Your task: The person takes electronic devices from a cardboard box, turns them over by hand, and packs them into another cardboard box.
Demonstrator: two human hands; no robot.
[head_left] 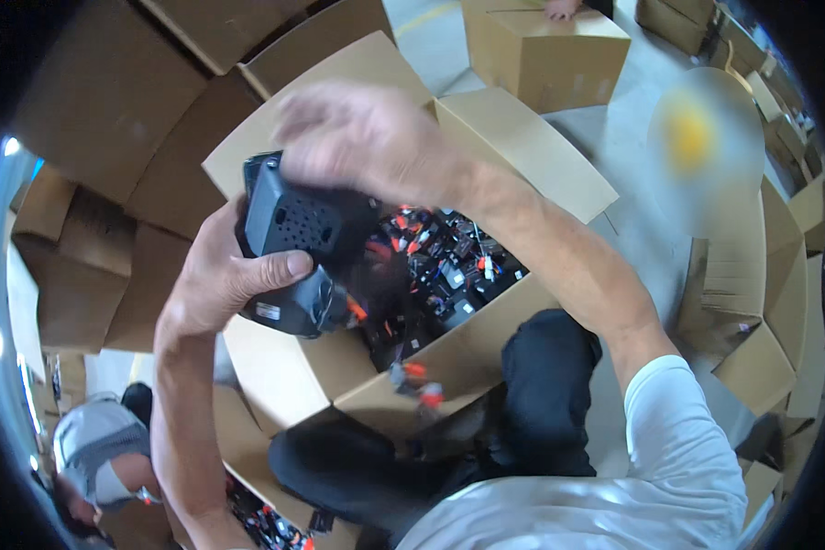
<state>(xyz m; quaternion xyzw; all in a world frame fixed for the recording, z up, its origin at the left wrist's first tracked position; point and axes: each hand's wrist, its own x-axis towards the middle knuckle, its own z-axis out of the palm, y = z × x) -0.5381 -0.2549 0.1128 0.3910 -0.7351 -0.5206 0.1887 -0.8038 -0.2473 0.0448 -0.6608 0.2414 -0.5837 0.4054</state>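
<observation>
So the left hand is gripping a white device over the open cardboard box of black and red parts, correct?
Not quite: the device is black, not white, as the head view shows. The rest holds: the left hand grips it over the open cardboard box of black and red parts.

Bright daylight; right hand (367, 137) motion-blurred; fisheye bending, dark rim.

Right hand (367, 137) motion-blurred; box (522, 137) contents partly hidden behind black device (293, 238).
</observation>
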